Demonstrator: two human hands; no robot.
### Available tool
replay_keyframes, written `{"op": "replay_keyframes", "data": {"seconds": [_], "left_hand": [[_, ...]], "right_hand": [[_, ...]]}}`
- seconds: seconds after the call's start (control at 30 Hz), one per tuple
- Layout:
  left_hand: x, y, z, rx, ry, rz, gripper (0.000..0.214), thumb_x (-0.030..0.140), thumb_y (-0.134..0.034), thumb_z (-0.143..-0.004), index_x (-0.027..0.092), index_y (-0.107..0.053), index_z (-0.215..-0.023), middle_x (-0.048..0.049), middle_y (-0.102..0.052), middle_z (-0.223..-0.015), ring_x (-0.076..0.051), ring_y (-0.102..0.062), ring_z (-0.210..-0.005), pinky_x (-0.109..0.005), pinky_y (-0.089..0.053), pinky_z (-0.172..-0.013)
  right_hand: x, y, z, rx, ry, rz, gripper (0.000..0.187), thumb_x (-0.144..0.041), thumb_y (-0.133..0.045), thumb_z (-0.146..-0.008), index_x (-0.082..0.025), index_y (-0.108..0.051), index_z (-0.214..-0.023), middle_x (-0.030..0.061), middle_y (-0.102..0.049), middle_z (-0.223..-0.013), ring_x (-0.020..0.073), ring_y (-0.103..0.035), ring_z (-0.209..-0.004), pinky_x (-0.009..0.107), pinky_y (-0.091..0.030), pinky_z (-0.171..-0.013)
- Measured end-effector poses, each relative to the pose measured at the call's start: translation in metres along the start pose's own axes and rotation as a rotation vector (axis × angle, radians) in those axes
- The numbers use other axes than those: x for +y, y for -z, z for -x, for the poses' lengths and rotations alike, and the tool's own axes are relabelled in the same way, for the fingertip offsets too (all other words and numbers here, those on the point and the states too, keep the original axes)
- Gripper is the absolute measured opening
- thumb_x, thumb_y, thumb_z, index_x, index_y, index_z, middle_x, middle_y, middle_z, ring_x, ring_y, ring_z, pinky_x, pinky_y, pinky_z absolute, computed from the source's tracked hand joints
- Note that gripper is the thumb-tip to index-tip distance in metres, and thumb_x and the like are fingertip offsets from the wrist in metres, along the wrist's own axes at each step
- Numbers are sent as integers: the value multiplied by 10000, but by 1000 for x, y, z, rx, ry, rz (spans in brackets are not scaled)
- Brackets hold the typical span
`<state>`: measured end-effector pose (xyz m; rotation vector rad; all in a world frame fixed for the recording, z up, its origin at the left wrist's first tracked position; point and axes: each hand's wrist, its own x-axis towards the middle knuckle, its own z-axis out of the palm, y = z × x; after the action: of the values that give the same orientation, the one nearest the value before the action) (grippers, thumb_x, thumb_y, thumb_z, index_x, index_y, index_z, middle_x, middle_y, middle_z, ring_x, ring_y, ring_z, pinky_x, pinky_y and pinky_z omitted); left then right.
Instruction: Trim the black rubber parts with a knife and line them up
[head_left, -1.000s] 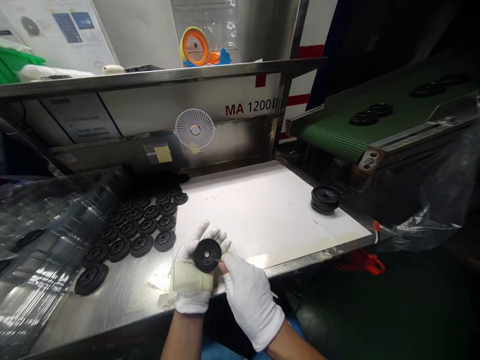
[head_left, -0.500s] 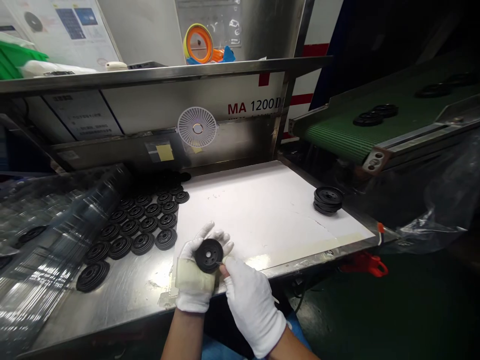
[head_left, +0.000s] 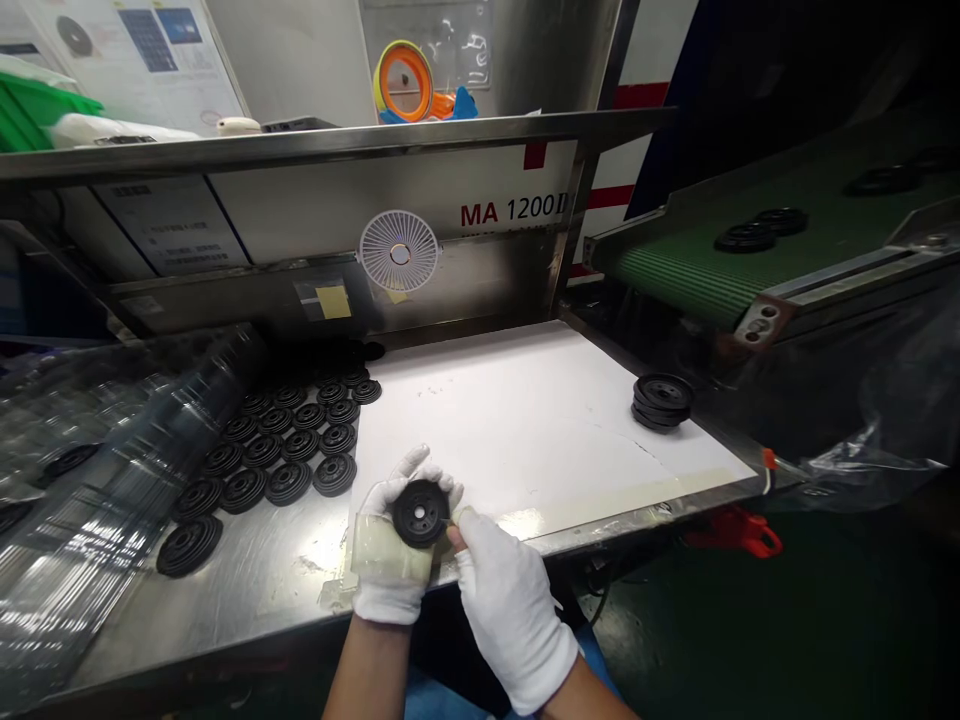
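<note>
Right hand (head_left: 510, 600): fingers pinched together, tips touching right rim of disc (head_left: 418, 512); may hold thin tool, too small to tell.
Left hand (head_left: 391, 565): fingers curled behind disc, clamping it face-up above front edge of desk (head_left: 255, 585).
Judgement: keep disc seated in palm, use light strokes at rim, rotate disc instead of twisting wrist.
Farther: disc rows (head_left: 289, 450), stack (head_left: 661, 400), conveyor (head_left: 675, 270).

One held disc (head_left: 420, 512), one disc stack (head_left: 662, 400), one white fan (head_left: 399, 251), one green conveyor (head_left: 675, 270)
</note>
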<state>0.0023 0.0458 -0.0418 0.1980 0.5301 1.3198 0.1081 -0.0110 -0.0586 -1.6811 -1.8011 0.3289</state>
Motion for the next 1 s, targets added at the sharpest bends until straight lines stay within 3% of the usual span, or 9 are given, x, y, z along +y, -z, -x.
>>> {"op": "replay_keyframes", "data": {"seconds": [0.17,0.37,0.57,0.67,0.77,0.87,0.93,1.0], "left_hand": [[-4,-1,-8,81,-66,62,171,146,-599,-751,136,-652,-913,-18,-574,-676,-126,-573,-657,-299,-524,-677],[2,-5,-9,147,-65,109,111,134,-606,-761,144,-641,-866,-2,-572,-677,-124,-586,-667,-336,-536,-733],[9,-11,-10,185,8,243,120,79,-550,-782,123,-626,-863,-16,-593,-701,-114,-590,-683,-343,-533,-774],[9,-14,-8,207,36,293,116,68,-537,-787,115,-622,-849,-20,-601,-705,-119,-598,-688,-357,-533,-789],[8,-18,-5,211,18,274,123,76,-555,-778,118,-628,-867,-25,-606,-715,-131,-604,-700,-376,-534,-796],[9,-22,-1,191,-1,239,157,92,-600,-753,127,-633,-902,-23,-604,-716,-143,-611,-720,-391,-532,-809],[10,-26,1,198,2,241,181,95,-614,-743,127,-632,-920,-26,-614,-728,-149,-620,-727,-404,-531,-821],[10,-29,1,227,14,275,209,86,-613,-742,125,-624,-947,-33,-636,-762,-161,-635,-750,-437,-523,-850]], "right_hand": [[-4,-2,4,-32,11,-8,209,-272,-382,-933,-225,-503,-770,-19,-584,-688,139,-513,-596,270,-241,-557],[-4,-2,8,-112,-18,-124,265,-296,-330,-957,-218,-466,-743,-25,-550,-664,126,-485,-577,247,-264,-543],[1,10,5,-59,-89,-228,310,-368,-323,-967,-220,-483,-746,-22,-563,-667,128,-493,-596,229,-311,-546],[3,22,0,-53,-95,-192,309,-391,-336,-964,-230,-521,-777,-25,-587,-693,125,-520,-621,225,-339,-565],[21,41,-10,-40,-136,-34,295,-507,-455,-890,-251,-577,-812,-29,-605,-702,143,-557,-634,233,-360,-547],[55,60,-21,49,-199,125,432,-570,-599,-764,-265,-588,-1069,9,-644,-891,195,-619,-756,271,-435,-601],[77,69,-26,103,-209,110,603,-511,-583,-796,-249,-435,-1318,63,-611,-1100,221,-628,-899,315,-485,-712],[87,72,-25,132,-174,23,572,-380,-475,-878,-229,-318,-1407,95,-534,-1252,219,-582,-1055,351,-474,-862]]}}
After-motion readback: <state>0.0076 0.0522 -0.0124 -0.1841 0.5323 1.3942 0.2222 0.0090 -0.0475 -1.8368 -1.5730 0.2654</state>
